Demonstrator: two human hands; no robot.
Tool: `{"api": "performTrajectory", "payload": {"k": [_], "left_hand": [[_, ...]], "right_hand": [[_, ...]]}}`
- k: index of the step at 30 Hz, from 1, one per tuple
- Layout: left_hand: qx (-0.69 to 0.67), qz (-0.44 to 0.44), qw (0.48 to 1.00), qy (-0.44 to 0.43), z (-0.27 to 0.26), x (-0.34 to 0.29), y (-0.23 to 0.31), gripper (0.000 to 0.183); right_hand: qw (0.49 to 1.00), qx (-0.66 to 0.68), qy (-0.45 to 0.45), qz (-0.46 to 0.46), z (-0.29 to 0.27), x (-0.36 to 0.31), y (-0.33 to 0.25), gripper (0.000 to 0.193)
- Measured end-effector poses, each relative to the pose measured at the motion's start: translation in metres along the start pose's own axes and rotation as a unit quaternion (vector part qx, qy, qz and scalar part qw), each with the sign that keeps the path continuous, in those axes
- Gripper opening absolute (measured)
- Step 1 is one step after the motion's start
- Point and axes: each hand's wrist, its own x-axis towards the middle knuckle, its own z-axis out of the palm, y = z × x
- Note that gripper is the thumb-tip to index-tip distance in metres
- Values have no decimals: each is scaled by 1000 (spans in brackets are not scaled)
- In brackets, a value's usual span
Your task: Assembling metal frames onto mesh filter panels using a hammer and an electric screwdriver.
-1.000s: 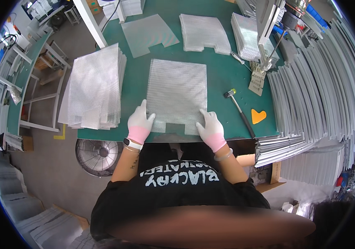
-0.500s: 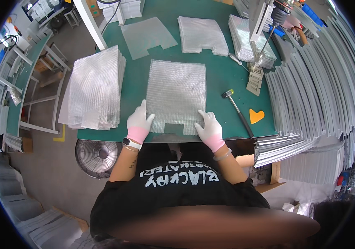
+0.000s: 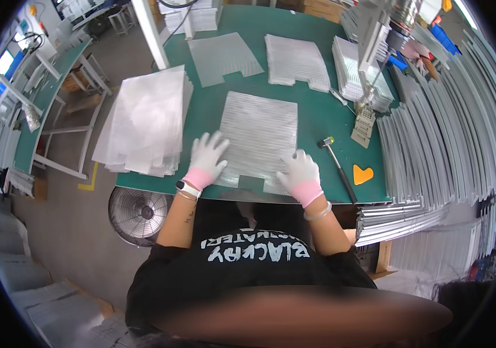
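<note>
A silvery mesh sheet (image 3: 260, 130) with a notch in its near edge lies flat on the green worktable (image 3: 311, 116), right in front of me. At its left edge is my left hand (image 3: 206, 158) in a white and pink glove, fingers spread, holding nothing. My right hand (image 3: 300, 174), gloved the same way, rests on the sheet's near right part with its fingers apart. A tall stack of mesh sheets (image 3: 146, 119) stands to the left of my left hand. Right of the sheet lie a hammer (image 3: 338, 168) with a black handle and a yellow, heart-like flat piece (image 3: 363, 174).
Farther back lie a single notched sheet (image 3: 224, 57), a notched stack (image 3: 297, 61) and another stack (image 3: 346, 72). A machine head with a jointed metal fixture (image 3: 364, 124) hangs at the right. Many grey panels (image 3: 433, 127) crowd the right side; a round fan (image 3: 142, 213) stands below the left edge.
Both hands have shifted slightly. The left fingers have spread out from a pointing pose, and the right fingers have opened over the sheet. The whole view has shifted a little.
</note>
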Motion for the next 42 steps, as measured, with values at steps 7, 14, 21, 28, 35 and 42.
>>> {"api": "performTrajectory", "payload": {"k": [7, 14, 21, 28, 35, 42], "left_hand": [[9, 0, 990, -141, -14, -6, 25, 53], [-61, 11, 998, -8, 9, -30, 13, 61], [-62, 0, 998, 21, -30, -70, 17, 65], [-185, -43, 976, 102, -34, -85, 17, 54], [-879, -100, 456, 97, -30, -87, -12, 67], [-684, -207, 699, 22, -87, -60, 31, 72]], "right_hand": [[892, 347, 118, -265, 20, 106, -138, 53], [971, 181, -41, -150, 11, 145, -233, 61], [952, 150, 173, -204, -7, 128, -247, 45], [625, 743, 28, -240, -18, 120, -235, 26], [681, 708, 124, -138, -24, 58, -115, 34], [778, 591, 214, 17, 24, -8, 6, 44]]}}
